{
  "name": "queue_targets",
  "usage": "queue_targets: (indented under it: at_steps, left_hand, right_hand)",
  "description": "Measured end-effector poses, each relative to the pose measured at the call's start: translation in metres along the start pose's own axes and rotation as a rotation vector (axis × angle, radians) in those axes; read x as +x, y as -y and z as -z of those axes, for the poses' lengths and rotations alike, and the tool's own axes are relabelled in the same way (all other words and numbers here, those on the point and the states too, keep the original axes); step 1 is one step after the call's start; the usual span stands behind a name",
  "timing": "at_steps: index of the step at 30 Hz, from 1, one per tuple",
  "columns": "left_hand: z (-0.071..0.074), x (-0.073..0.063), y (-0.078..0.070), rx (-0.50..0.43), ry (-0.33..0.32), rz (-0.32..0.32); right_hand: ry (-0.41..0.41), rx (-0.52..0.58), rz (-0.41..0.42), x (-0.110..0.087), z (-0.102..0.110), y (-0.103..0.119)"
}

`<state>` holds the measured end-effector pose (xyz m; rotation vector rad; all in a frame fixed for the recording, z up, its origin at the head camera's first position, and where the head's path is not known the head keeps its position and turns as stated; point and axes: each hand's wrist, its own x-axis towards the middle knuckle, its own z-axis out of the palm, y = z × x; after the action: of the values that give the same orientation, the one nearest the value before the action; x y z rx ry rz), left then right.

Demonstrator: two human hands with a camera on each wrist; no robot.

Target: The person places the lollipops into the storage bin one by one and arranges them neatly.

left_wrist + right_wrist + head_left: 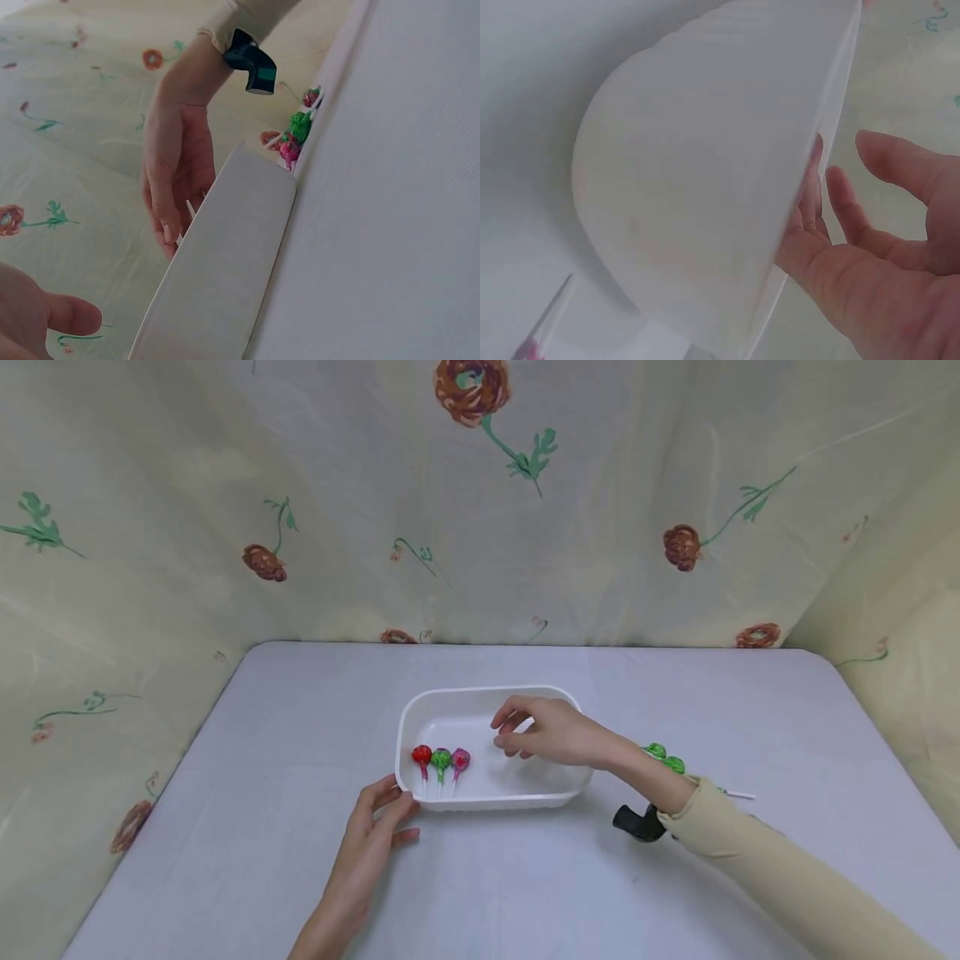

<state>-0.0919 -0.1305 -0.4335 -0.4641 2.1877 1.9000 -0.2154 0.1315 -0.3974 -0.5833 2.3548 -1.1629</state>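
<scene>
While the right hand (pixel 546 732) over the tray (pixel 495 802) and left hand (pixel 371 828) beside it show loosely parted fingers, three lollipops (pixel 441 760) inside at eight o'clock should prove light, rigid, best pinched by the stick (pixel 439 790).

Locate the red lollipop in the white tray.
In the head view, the red lollipop lies near the left end of the white tray, just left of a green lollipop and close to the left hand.

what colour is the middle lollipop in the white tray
The middle lollipop is mostly green; the head view shows it best.
</scene>
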Motion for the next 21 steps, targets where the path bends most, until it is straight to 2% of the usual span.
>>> queue_targets:
  at_steps: [5,15,21]
  left_hand:
    - [0.000,0.000,0.000,0.000,-0.004,0.002]
    - [0.000,0.001,0.000,-0.001,-0.001,-0.004]
    - [-0.001,0.001,0.001,0.002,-0.001,0.000]
  right_hand:
    - [0.006,0.055,-0.021,-0.010,0.010,-0.005]
    - [-0.002,0.094,-0.090,-0.026,0.027,-0.018]
    - [0.017,0.127,-0.069,-0.036,0.040,-0.023]
